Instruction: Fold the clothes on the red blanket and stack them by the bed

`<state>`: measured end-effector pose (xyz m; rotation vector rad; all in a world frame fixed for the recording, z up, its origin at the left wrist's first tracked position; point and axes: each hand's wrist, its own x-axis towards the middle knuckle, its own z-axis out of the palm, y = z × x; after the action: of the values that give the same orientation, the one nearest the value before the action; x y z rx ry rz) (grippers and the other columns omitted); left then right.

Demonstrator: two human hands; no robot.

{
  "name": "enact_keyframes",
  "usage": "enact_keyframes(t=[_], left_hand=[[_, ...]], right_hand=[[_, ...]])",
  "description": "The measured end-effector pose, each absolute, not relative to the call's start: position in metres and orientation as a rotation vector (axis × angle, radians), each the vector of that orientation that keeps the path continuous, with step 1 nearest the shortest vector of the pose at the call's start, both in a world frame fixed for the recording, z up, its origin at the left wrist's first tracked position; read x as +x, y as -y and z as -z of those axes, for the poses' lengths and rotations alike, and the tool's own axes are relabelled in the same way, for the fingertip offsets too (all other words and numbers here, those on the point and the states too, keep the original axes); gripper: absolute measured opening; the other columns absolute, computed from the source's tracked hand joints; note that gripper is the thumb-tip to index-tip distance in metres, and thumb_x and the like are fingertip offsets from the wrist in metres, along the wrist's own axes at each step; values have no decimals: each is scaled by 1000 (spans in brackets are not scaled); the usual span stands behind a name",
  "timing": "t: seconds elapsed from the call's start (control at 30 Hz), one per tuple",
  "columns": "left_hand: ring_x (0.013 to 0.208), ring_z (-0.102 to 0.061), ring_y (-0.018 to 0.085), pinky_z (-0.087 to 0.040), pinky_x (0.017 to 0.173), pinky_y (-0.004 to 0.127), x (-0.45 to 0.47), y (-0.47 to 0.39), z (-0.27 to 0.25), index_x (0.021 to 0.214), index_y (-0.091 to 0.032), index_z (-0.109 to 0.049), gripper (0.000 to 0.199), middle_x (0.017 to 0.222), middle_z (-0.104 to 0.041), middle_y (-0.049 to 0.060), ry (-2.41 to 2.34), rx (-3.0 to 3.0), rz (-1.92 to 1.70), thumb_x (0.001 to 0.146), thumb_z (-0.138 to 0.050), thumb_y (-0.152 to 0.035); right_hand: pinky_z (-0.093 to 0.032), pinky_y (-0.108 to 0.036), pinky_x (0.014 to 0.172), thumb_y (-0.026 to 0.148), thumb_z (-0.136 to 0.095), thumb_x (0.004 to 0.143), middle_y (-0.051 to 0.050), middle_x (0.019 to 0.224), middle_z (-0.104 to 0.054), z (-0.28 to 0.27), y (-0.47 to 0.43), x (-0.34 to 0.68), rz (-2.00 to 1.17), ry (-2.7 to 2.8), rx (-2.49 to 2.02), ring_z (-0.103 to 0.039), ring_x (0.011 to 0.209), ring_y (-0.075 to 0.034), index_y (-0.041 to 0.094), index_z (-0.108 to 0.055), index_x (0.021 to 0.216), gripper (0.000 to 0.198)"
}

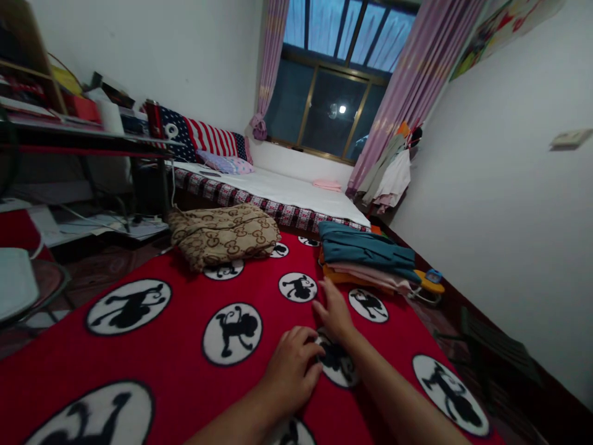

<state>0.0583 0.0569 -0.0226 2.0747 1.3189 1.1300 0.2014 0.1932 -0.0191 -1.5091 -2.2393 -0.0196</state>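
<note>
A red blanket (180, 377) printed with black monkeys in white circles spreads out beneath both hands. My left hand (295, 366) is low over its middle, fingers a little bent and apart, with nothing in them. Just ahead and to the right, my right hand (335, 313) reaches forward with thumb and fingers spread, holding nothing. Whether either palm touches the blanket I cannot tell. Beyond the right hand lies a stack of folded clothes, a teal garment (361, 248) on top of pink and orange ones. A brown folded cloth with a letter pattern (227, 236) lies at the far left of the blanket.
Behind the blanket is a bed with a white sheet (287, 185) and pillows. A cluttered desk (88, 137) stands left, above a pale chair seat (16, 281). On the right are a yellow stool (430, 282), a dark folding chair (498, 346) and the wall.
</note>
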Motion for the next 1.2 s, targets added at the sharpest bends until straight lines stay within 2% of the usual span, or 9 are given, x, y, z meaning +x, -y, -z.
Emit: enact_keyframes(t=[0.1, 0.2, 0.37, 0.5, 0.7, 0.83, 0.9, 1.03, 1.2], left_hand=[[98, -57, 22, -46, 89, 39, 56, -58, 22, 79, -20, -73, 18, 96, -66, 6, -1341, 2005, -1169, 75, -61, -9], [93, -59, 22, -47, 85, 36, 55, -59, 22, 72, -18, -73, 17, 89, -67, 6, -1306, 1964, -1213, 74, -61, -7], [84, -61, 18, -49, 80, 32, 53, -54, 17, 81, -17, -73, 19, 85, -67, 5, -1208, 1857, -1295, 78, -57, -8], [96, -61, 18, -48, 90, 32, 39, -66, 11, 98, -18, -70, 28, 100, -66, 6, -1268, 1846, -1374, 78, -55, -6], [117, -50, 25, -37, 105, 41, -40, -151, -24, 115, -17, -62, 35, 123, -56, 11, -1804, 2223, -1258, 82, -54, -12], [132, -35, 35, -28, 109, 51, -110, -214, -53, 133, -15, -49, 52, 138, -47, 17, -2397, 2196, -892, 86, -59, -36], [133, -34, 41, -29, 105, 56, -136, -233, -58, 137, -11, -43, 65, 137, -46, 23, -2564, 2014, -741, 87, -57, -51], [122, -44, 44, -33, 99, 55, -160, -244, -48, 131, 2, -44, 86, 128, -51, 27, -2585, 1932, -601, 81, -55, -68], [120, -48, 43, -38, 97, 51, -161, -243, -34, 110, -5, -62, 64, 121, -58, 27, -2594, 1968, -541, 81, -58, -62]], right_hand=[[-24, -59, 111, 29, -44, 91, -7, 150, -42, 35, -160, 168, -173, 2302, -1486, -32, 142, -27, 27, -53, 133, 43], [-23, -58, 112, 27, -47, 88, -7, 147, -46, 36, -144, 167, -267, 2180, -1450, -36, 140, -27, 25, -61, 126, 40], [-43, -47, 102, 28, -50, 80, -11, 114, -70, 31, -133, 185, -533, 1842, -1239, -62, 111, -26, 21, -72, 94, 27], [-52, -42, 86, 38, -55, 76, -10, 92, -74, 26, -128, 188, -720, 1570, -1179, -68, 89, -26, 19, -71, 89, 28], [-51, -38, 79, 42, -59, 75, -9, 88, -74, 27, -129, 184, -863, 1454, -1147, -67, 83, -25, 17, -70, 87, 30], [-51, -35, 75, 39, -57, 77, -7, 84, -73, 28, -129, 182, -908, 1444, -1145, -66, 79, -23, 18, -70, 87, 26], [-50, -34, 75, 36, -56, 78, -7, 84, -73, 28, -128, 181, -909, 1447, -1149, -66, 79, -22, 19, -70, 86, 24], [-50, -34, 78, 33, -54, 79, -6, 85, -73, 29, -129, 181, -865, 1490, -1168, -67, 81, -21, 19, -71, 86, 23], [-49, -35, 83, 29, -53, 79, -6, 90, -74, 34, -132, 181, -753, 1584, -1225, -67, 88, -22, 19, -72, 87, 23]])
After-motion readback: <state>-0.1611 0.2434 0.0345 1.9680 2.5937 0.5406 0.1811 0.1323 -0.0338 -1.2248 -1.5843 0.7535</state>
